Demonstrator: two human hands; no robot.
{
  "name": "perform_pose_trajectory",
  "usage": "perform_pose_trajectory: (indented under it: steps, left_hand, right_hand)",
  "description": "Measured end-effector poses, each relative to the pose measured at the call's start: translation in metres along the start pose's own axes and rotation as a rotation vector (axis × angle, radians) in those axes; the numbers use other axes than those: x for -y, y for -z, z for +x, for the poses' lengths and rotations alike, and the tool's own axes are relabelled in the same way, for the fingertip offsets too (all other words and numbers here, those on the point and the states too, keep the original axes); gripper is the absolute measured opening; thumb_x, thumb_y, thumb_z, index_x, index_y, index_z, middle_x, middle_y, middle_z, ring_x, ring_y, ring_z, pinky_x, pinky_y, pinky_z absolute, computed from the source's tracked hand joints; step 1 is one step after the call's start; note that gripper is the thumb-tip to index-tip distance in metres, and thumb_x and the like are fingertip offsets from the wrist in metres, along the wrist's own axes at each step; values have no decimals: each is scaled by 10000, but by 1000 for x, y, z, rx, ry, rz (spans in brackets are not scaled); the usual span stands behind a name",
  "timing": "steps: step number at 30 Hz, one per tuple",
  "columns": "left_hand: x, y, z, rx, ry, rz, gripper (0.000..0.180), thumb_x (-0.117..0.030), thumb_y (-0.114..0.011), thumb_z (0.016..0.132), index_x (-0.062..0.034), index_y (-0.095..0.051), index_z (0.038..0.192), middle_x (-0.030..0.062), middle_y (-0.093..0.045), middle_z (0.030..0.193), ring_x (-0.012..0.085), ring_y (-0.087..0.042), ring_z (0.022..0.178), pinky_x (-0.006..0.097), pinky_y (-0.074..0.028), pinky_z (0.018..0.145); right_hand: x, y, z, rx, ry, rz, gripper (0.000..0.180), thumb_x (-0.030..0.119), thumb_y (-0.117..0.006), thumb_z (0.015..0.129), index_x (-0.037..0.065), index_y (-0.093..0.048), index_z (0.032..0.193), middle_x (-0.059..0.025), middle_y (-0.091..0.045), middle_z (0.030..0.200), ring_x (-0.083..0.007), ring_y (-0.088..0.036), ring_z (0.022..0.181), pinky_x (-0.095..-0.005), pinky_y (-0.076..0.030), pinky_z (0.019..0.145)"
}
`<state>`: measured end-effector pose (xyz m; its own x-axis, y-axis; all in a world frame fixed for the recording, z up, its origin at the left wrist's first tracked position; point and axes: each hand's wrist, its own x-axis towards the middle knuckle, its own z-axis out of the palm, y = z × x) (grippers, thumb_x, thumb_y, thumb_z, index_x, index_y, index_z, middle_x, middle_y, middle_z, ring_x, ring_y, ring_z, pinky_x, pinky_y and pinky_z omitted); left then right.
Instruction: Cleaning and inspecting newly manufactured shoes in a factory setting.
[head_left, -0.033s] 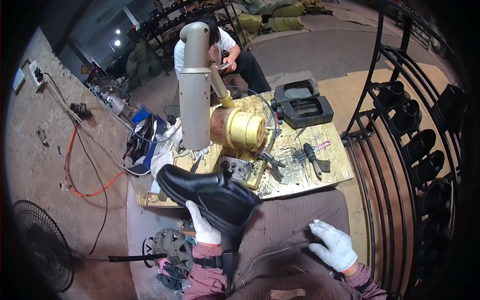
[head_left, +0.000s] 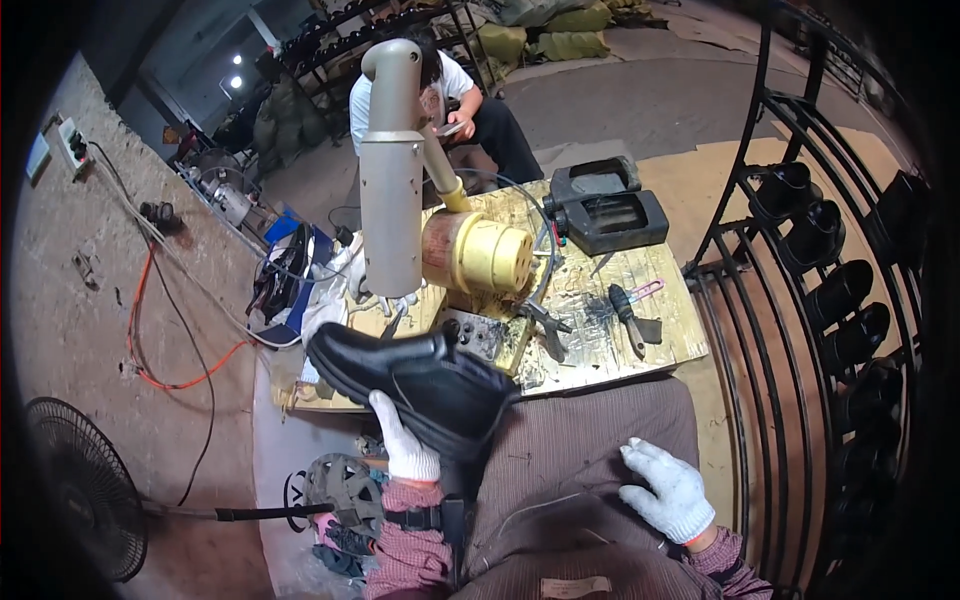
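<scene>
Though probably light, slick and stiff-soled, grasp shoe [head_left: 425,382] from beneath, as clasped by left hand [head_left: 406,448] near the desk [head_left: 676,318]; note right hand [head_left: 668,492] loosely spread.

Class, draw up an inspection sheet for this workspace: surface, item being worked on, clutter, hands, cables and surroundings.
Surface: wooden bench top, marked with dark stains.
Item in hand: one black shoe, toe pointing left.
Clutter: pliers-like tool, dark-handled tool and two black open containers on the bench.
Hands: gloved left hand holds the shoe; gloved right hand is empty over the apron.
Cables: orange cable along the wall; damage cannot be judged.
Surroundings: fan at left, rack of dark footwear at right, seated person beyond the bench.
</scene>
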<state>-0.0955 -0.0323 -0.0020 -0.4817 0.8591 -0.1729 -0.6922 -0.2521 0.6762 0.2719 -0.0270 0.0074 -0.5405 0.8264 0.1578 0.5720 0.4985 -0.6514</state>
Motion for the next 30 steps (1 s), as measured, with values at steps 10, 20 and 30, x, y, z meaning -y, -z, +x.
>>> perform_pose_trajectory:
  steps: [10,20,30]
  left_hand:
    - [-31,-67,80,-360,-423,297,1190,-457,-782,916,-144,86,1667,156,-296,1649,327,-435,1417,478,-415,1152]
    - [-37,-65,78,-401,-351,328,1163,-466,-770,923,-146,60,1671,153,-286,1661,327,-417,1424,476,-450,1118]
    - [0,-47,8,-454,-268,426,991,-386,-731,976,-61,-85,1655,149,-429,1562,291,-510,1327,422,-438,1117]
  right_hand:
    - [-8,-6,2,29,-94,84,522,175,-811,778,33,-693,1267,-206,-682,1306,-353,-683,1164,-407,-554,974]
    - [4,-9,42,45,112,-2,505,216,-795,823,33,-684,1280,-188,-681,1313,-336,-699,1114,-401,-561,907]
    - [102,-55,183,-172,797,-257,395,174,-631,825,33,-655,1193,-146,-643,1220,-306,-623,1053,-415,-511,850]
